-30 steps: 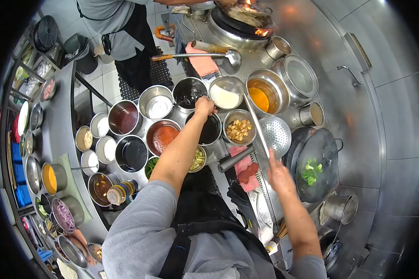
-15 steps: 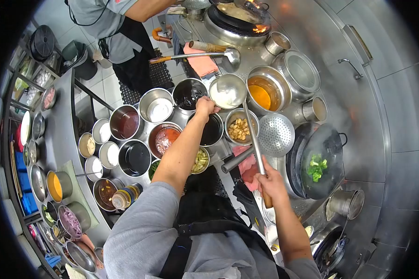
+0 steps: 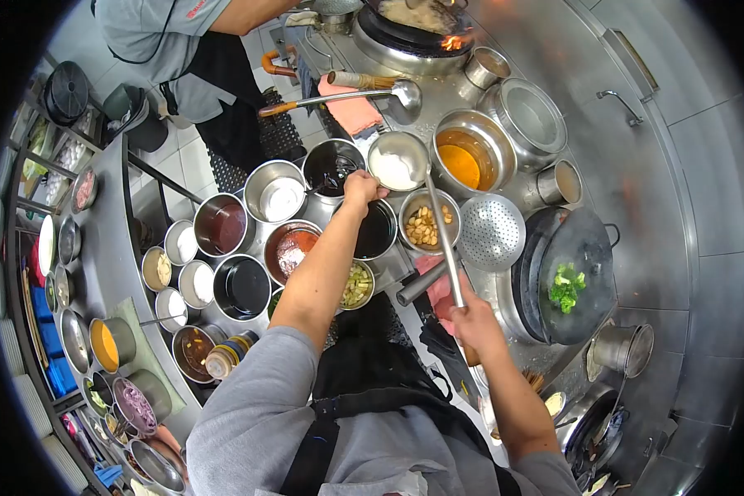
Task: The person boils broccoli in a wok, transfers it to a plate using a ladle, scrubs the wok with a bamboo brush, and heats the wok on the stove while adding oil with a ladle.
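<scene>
Fingers of the right hand closed round the ladle, near its wooden end; shaft slants forward from the fist to the white-filled bowl. Cannot tell where ladle head ends and bowl begins. Left hand just beside that bowl, fingers curled; cannot tell what they grip. Ahead of the right hand: pot of light-brown chunks, perforated strainer. To its right, black wok with green florets.

Surface: steel worktop, reaching forward past both hands. Steel wall well right of the right hand, one tap on it. Ahead and left of the left hand, tiled floor and a co-worker, near a far wok with flames.

Counts. Woks with food: two. Ladles plainly seen: two, the spare ladle beyond the left hand. Pink cloths: two, one near the spare, one left of the right fist. Pots of dark liquid: three, around and left of the left hand. Pots of white stuff, left of the left hand: four.
</scene>
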Demonstrator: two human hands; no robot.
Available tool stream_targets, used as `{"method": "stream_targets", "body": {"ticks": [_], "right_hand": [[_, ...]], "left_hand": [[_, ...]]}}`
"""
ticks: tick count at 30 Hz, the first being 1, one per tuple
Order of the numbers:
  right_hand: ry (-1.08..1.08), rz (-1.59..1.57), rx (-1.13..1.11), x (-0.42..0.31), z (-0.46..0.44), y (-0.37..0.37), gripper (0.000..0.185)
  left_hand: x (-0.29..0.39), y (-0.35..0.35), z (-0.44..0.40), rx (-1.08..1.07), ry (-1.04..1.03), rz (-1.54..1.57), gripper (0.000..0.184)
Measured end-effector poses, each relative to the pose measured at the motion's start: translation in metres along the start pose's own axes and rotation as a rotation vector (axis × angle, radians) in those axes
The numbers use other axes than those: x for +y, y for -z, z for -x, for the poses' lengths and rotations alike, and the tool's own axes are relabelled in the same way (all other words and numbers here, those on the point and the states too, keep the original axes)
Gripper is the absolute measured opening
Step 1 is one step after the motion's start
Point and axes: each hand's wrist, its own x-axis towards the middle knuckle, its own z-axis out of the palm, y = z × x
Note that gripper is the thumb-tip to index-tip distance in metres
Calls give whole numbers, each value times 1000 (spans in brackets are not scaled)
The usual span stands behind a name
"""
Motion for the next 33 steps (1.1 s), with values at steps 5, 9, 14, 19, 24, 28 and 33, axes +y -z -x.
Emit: {"method": "stream_targets", "body": {"ticks": [5, 9, 14, 19, 24, 28, 33], "right_hand": [[-87, -41, -44, 12, -6, 3, 70], [-99, 68, -87, -5, 6, 8, 70], [118, 171, 78, 22, -1, 4, 71], [1, 164, -45, 3, 6, 5, 71], [143, 168, 88, 18, 5, 8, 71], [-12, 95, -29, 12, -1, -1, 70], [-114, 13, -85, 4, 17, 16, 69]], "left_hand": [[0, 1, 4, -7, -18, -2, 10], [2, 1, 4, -8, -16, 11, 9], [4, 0, 7, -16, -17, -52, 6], [3, 2, 4, -19, -16, -55, 6], [9, -2, 11, -6, 5, -44, 5], [11, -1, 9, -10, 9, -54, 5], [-6, 3, 19, 57, -37, -17, 9]]}}
